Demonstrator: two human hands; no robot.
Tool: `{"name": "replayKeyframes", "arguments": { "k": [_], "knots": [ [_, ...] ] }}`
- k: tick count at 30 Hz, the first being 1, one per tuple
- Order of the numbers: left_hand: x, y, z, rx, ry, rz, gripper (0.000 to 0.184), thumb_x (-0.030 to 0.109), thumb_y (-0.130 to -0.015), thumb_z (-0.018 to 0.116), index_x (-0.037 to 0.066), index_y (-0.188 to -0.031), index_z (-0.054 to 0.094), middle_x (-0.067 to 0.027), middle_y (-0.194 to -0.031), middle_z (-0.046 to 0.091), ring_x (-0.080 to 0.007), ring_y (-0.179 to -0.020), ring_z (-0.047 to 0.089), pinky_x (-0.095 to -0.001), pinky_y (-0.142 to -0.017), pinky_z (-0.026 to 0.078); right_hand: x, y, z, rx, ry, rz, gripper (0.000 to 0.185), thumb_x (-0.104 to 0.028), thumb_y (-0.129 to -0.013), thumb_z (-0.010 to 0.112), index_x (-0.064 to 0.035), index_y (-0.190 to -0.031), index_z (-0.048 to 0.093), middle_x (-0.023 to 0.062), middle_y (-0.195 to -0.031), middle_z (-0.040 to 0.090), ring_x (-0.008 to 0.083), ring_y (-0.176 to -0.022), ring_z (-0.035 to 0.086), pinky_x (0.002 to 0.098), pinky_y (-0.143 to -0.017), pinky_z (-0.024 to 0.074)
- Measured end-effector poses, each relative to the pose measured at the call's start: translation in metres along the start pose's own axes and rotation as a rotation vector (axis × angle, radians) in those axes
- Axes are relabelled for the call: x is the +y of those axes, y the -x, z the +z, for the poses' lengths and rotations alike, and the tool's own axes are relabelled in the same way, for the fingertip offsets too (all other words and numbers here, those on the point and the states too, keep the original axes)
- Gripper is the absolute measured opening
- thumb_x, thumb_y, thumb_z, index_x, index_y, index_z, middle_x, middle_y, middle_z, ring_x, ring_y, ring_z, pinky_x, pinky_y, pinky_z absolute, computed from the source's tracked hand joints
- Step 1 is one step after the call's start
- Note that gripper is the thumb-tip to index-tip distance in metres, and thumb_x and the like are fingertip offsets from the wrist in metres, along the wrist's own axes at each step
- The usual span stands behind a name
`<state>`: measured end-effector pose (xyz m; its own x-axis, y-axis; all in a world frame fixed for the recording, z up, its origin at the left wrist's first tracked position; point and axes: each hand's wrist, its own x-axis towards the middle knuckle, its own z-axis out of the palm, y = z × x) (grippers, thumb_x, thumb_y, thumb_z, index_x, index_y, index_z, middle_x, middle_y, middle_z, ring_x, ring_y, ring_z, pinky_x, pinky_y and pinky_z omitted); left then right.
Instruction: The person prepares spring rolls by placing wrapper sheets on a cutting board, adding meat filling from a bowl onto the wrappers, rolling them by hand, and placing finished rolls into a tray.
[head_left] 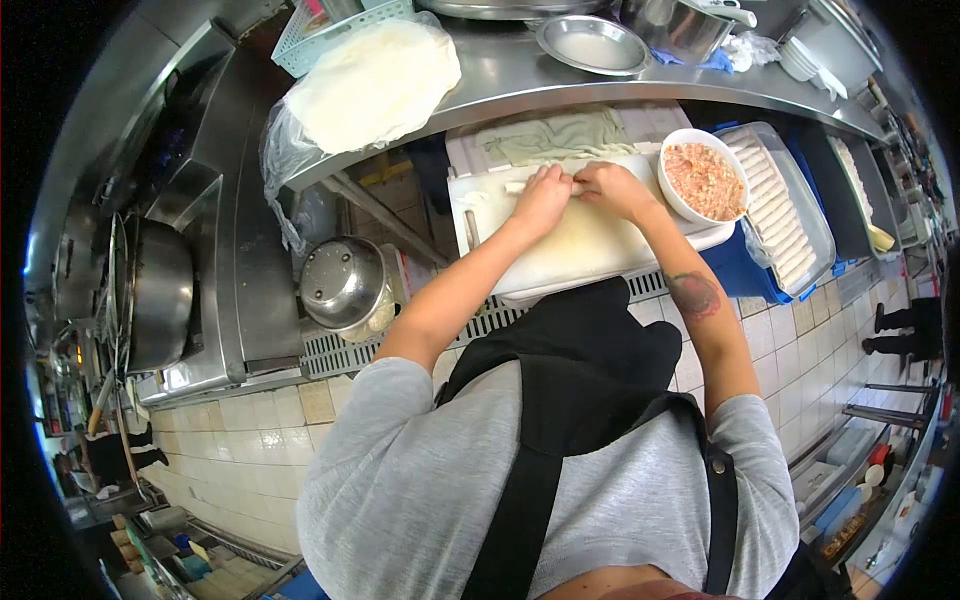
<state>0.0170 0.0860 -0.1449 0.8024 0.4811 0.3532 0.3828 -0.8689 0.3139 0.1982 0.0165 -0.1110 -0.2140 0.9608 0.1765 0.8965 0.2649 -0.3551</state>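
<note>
A thin pale spring roll (515, 187) lies across the far part of a white cutting board (565, 247). My left hand (543, 199) is closed over its middle, fingers curled down. My right hand (611, 190) pinches the right end, close beside the left. Most of the roll is hidden under my fingers. Right of the board stands a white bowl (666, 183) of pinkish chopped filling (704, 180). Beyond the bowl, a clear plastic tub (815, 225) holds rows of finished rolls (772, 205).
A stack of round white wrappers (375, 80) sits on the steel shelf (490, 85) at the upper left, near a metal dish (592, 48). A green cloth (555, 137) lies behind the board. Left of the board is a steel bowl (342, 282). Other people stand at both far sides.
</note>
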Motion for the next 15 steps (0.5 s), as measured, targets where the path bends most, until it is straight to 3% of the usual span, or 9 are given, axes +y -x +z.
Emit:
{"name": "replayKeyframes", "arguments": {
  "k": [4,5,8,9,10,15],
  "knots": [
    [0.042,0.047,-0.015,-0.064,0.123,0.017,0.034,0.0,-0.082,0.056,-0.006,-0.115,0.059,-0.0203,-0.11,0.058,-0.0382,-0.109,0.054,-0.0448,-0.097,0.045,-0.033,0.05,0.0,-0.025,-0.008,0.009,0.025,-0.013,-0.073,0.073,-0.0064,-0.097,0.07,0.0138,-0.1,0.068,0.0344,-0.097,0.064,0.0431,-0.085,0.0517],
    [0.052,0.06,-0.018,-0.072,0.169,0.016,0.036,0.001,-0.082,0.056,-0.006,-0.118,0.058,-0.0208,-0.113,0.057,-0.0386,-0.112,0.053,-0.0452,-0.099,0.044,-0.045,0.063,0.001,-0.052,0.03,0.04,0.023,-0.014,-0.08,0.067,-0.005,-0.1,0.069,0.0121,-0.1,0.068,0.0332,-0.098,0.064,0.0444,-0.089,0.0498],
    [0.069,0.085,-0.022,0.091,0.16,0.057,0.048,0.004,-0.084,0.06,-0.006,-0.13,0.052,-0.0224,-0.125,0.053,-0.0397,-0.123,0.048,-0.0489,-0.108,0.037,-0.083,0.093,0.017,0.193,0.152,0.078,0.03,-0.013,-0.086,0.058,-0.0026,-0.113,0.065,0.013,-0.111,0.067,0.0311,-0.108,0.063,0.0466,-0.099,0.0458],
    [0.073,0.093,-0.028,0.028,0.205,-0.021,0.06,0.005,-0.083,0.062,-0.004,-0.14,0.044,-0.0225,-0.14,0.046,-0.04,-0.135,0.039,-0.056,-0.115,0.025,-0.1,0.101,0.022,0.255,0.232,0.123,0.04,-0.011,-0.089,0.051,0.001,-0.127,0.057,0.0167,-0.125,0.063,0.0306,-0.121,0.058,0.0493,-0.108,0.0394],
    [0.074,0.102,-0.03,0.053,0.16,-0.056,0.06,0.005,-0.084,0.061,-0.004,-0.14,0.043,-0.0224,-0.142,0.044,-0.0401,-0.137,0.037,-0.0574,-0.115,0.023,-0.106,0.106,0.029,0.211,0.281,0.119,0.051,-0.017,-0.09,0.054,0.0031,-0.137,0.049,0.0218,-0.14,0.053,0.0333,-0.132,0.049,0.0499,-0.112,0.0354],
    [0.057,0.132,-0.046,0.149,0.129,-0.198,0.062,0.004,-0.083,0.058,-0.002,-0.143,0.041,-0.0204,-0.149,0.039,-0.0398,-0.144,0.029,-0.0612,-0.117,0.015,-0.119,0.091,0.06,0.241,0.181,0.173,0.074,-0.046,-0.093,0.056,0.0054,-0.144,0.038,0.0229,-0.153,0.036,0.0336,-0.145,0.032,0.0529,-0.117,0.024]
  ]
}}
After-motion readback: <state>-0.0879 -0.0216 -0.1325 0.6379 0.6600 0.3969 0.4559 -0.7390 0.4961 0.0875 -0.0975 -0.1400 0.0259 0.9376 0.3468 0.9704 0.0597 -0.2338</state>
